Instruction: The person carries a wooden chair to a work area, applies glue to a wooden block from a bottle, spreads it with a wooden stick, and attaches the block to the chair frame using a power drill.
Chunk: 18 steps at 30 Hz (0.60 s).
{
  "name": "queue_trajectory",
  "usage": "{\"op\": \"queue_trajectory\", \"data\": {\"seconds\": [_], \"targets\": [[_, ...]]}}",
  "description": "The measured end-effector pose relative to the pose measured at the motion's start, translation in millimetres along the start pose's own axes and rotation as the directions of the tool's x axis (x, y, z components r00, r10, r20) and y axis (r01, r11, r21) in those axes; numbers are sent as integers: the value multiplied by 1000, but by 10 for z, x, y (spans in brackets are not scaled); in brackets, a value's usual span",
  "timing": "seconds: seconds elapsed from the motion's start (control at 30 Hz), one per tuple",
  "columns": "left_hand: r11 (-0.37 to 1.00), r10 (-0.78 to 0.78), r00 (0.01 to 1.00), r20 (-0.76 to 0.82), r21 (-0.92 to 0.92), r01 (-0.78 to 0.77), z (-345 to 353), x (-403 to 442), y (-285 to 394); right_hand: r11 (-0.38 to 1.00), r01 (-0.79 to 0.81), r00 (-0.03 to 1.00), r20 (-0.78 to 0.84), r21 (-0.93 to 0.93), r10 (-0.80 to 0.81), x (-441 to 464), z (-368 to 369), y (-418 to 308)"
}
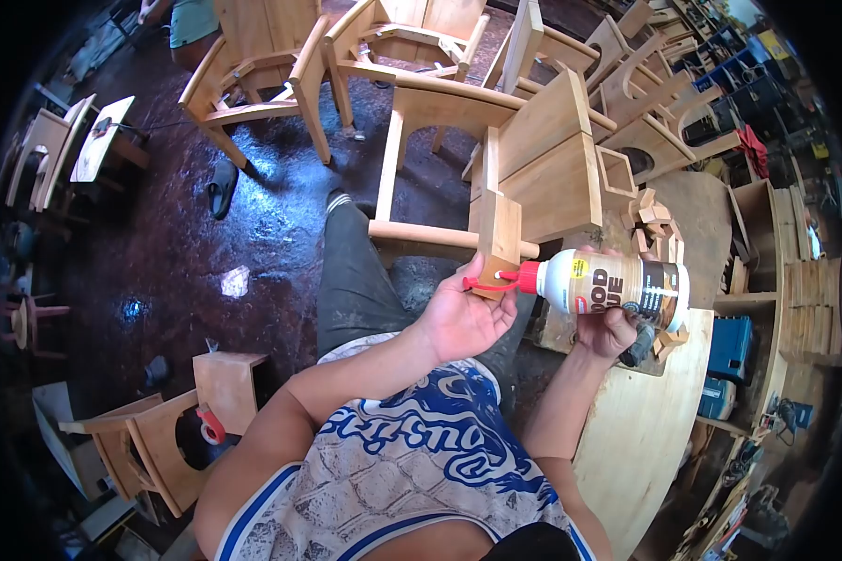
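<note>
My right hand (610, 335) is wrapped around a white wood glue bottle (559, 280), which lies on its side in the grip. Its red nozzle points left, and a red cap strap (482, 284) hangs from it. The nozzle tip is at the lower end of a small wooden block (500, 224); whether glue is coming out I cannot tell. My left hand (458, 313), palm up, grips that block's lower end between thumb and fingers. Right behind the block stands a wooden chair frame (547, 154) with a broad two-board panel.
Several wooden chairs (267, 103) stand ahead. Small wood offcuts (655, 224) lie on the bench at the right, beside a pale curved board (641, 439). A red tape roll (210, 425) is on a wooden piece at lower left. A sandal (222, 189) lies on the floor.
</note>
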State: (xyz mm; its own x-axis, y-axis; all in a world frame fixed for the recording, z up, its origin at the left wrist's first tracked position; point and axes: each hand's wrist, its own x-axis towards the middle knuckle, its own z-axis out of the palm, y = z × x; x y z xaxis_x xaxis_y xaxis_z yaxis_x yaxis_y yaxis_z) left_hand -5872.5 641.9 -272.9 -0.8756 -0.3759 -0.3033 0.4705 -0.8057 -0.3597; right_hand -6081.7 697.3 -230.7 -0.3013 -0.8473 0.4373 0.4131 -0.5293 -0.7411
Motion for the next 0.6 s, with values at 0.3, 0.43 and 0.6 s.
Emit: {"op": "queue_trajectory", "data": {"seconds": [0.3,0.43,0.6], "targets": [[994,-86,996,-14,-70,85,-218,24,-13,1000,-18,999,-36,9,18,-56,-129,21],[996,-77,996,52,40,75,-266,27,22,992,-60,998,-26,108,63,-92,-166,30],[992,-119,988,95,54,114,-224,58,49,983,-35,993,-104,179,54,-186,-202,4]]}}
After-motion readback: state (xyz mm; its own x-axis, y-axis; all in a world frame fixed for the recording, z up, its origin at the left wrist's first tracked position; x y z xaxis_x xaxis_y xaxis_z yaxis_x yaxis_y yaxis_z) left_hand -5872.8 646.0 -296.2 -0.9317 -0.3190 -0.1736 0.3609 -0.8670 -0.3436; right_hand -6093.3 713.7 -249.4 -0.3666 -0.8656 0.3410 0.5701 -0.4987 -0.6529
